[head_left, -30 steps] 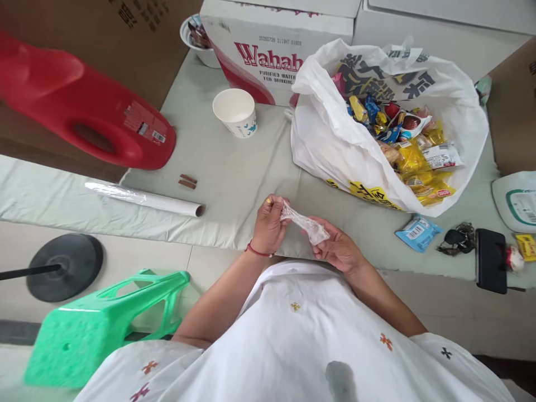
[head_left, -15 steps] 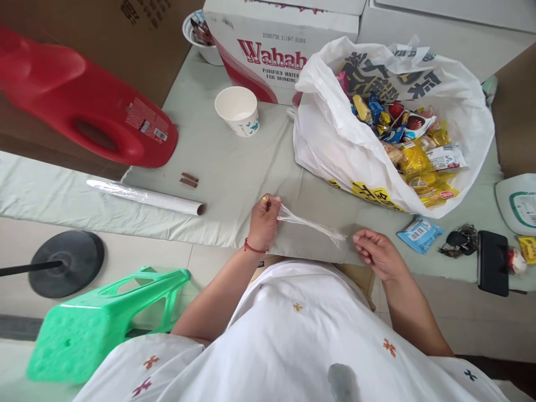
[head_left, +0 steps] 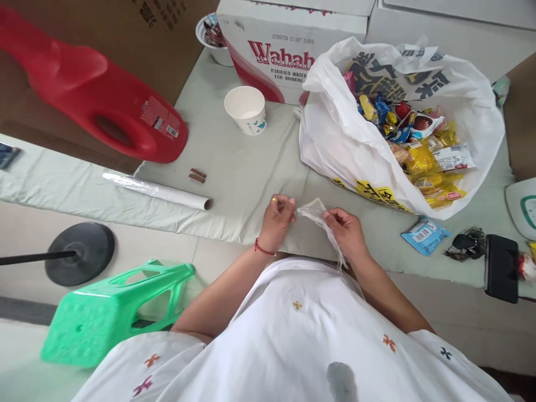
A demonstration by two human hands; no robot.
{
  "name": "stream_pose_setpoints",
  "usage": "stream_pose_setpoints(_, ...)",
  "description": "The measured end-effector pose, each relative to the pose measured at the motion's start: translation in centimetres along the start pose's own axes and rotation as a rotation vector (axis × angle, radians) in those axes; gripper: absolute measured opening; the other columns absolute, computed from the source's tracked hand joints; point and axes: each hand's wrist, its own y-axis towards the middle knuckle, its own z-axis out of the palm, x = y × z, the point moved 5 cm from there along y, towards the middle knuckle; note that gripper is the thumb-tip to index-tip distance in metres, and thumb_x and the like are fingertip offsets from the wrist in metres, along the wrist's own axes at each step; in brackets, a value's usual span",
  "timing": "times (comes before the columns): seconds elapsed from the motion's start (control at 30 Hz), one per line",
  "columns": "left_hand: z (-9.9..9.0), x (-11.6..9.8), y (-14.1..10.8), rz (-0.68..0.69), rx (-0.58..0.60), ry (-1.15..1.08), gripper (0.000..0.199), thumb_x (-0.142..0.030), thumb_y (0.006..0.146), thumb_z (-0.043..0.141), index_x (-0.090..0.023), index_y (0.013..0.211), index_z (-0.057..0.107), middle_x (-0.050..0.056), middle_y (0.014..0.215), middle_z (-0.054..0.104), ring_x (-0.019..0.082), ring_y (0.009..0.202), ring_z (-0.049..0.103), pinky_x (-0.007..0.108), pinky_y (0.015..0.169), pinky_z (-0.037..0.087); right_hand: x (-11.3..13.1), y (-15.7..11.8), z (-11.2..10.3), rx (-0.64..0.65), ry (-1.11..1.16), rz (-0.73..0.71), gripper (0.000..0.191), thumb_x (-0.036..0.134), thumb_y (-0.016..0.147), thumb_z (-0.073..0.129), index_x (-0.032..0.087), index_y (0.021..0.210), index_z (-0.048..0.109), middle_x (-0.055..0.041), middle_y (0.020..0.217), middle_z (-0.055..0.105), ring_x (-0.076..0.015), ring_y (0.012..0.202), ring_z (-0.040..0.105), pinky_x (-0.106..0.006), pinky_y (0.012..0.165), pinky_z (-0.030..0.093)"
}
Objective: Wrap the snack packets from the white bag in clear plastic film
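A crumpled piece of clear plastic film (head_left: pixel 313 209) hangs between my hands above the table's front edge. My right hand (head_left: pixel 345 230) pinches it between thumb and fingers near its upper part, and a thin tail droops below towards the white shirt. My left hand (head_left: pixel 277 223), with a ring and a red cord bracelet, has its fingers curled together just left of the film's end. Whether those fingertips grip a bit of the film cannot be made out.
Behind my hands stand a paper cup (head_left: pixel 246 111) and a white plastic bag (head_left: pixel 322 142) of wrapped snacks. Leftward are a plastic tube (head_left: pixel 167 192), brown strips (head_left: pixel 197 175) and a red jug (head_left: pixel 125 106). Rightward lie a blue packet (head_left: pixel 425 235), keys (head_left: pixel 464 244) and a phone (head_left: pixel 501 268). A green stool (head_left: pixel 96 318) is below left.
My right hand, earlier apart from the film, has come left and taken hold of it. The film's end has spread open near my left hand. The whole view has shifted slightly.
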Motion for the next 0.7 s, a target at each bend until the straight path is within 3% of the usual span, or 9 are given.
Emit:
stream_pose_setpoints(0.07,0.1,1.0,-0.8,-0.091,0.024,0.033,0.052,-0.064,0.076,0.084,-0.021,0.083,0.055,-0.004,0.068,0.058,0.008,0.056,0.05,0.021,0.051,0.037,-0.1,-0.3,-0.8,-0.137,-0.036,-0.034,0.038,0.058,0.09,0.068,0.02,0.082,0.068,0.0012,0.071,0.06,-0.0139,0.066,0.048,-0.027,0.064,0.04)
stream_pose_setpoints(0.2,3.0,2.8,-3.1,-0.263,0.278,0.049,0.057,-0.071,0.074,0.081,-0.018,0.08,0.062,-0.002,0.066,0.059,0.008,0.052,0.047,0.023,0.047,0.03,0.8,-1.5,-0.9,-0.298,-0.152,-0.14,0.035,0.054,0.095,0.064,0.021,0.084,0.068,-0.0002,0.074,0.063,-0.0155,0.068,0.052,-0.028,0.067,0.043)
stream_pose_setpoints(0.37,4.5,2.5,-2.8,-0.178,0.271,0.027,0.05,-0.06,0.066,0.091,-0.017,0.073,0.065,-0.004,0.062,0.056,0.007,0.056,0.042,0.024,0.054,0.031,0.5,-1.6,-0.8,-0.269,-0.073,-0.123,0.035,0.056,0.092,0.068,0.022,0.085,0.07,0.0005,0.073,0.063,-0.0149,0.067,0.051,-0.028,0.066,0.043)
stream_pose_setpoints(0.57,4.0,2.3,-2.8,-0.271,0.398,-0.068,0.05,-0.059,0.067,0.092,-0.016,0.076,0.066,-0.001,0.071,0.065,0.007,0.059,0.046,0.024,0.057,0.033,-2.2,0.2,-2.2,-0.065,0.381,0.27,0.051,0.065,0.064,0.088,0.022,0.077,0.064,0.0061,0.061,0.046,-0.0094,0.052,0.033,-0.026,0.045,0.024)
stream_pose_setpoints(0.63,4.0,2.3,-2.8,-0.286,0.39,-0.095,0.05,-0.058,0.067,0.092,-0.016,0.078,0.067,0.001,0.073,0.067,0.008,0.06,0.048,0.024,0.058,0.035,-2.0,0.1,-3.1,-0.091,0.368,0.24,0.052,0.066,0.065,0.087,0.023,0.082,0.065,0.0047,0.066,0.049,-0.0102,0.055,0.037,-0.025,0.045,0.026)
stream_pose_setpoints(0.7,4.1,2.4,-2.7,-0.279,0.369,-0.099,0.05,-0.058,0.068,0.092,-0.016,0.079,0.067,0.002,0.075,0.069,0.008,0.061,0.05,0.024,0.058,0.036,-0.9,-0.6,-4.5,-0.223,0.252,0.076,0.045,0.066,0.077,0.08,0.024,0.089,0.067,0.0022,0.074,0.054,-0.0128,0.062,0.044,-0.026,0.052,0.037)
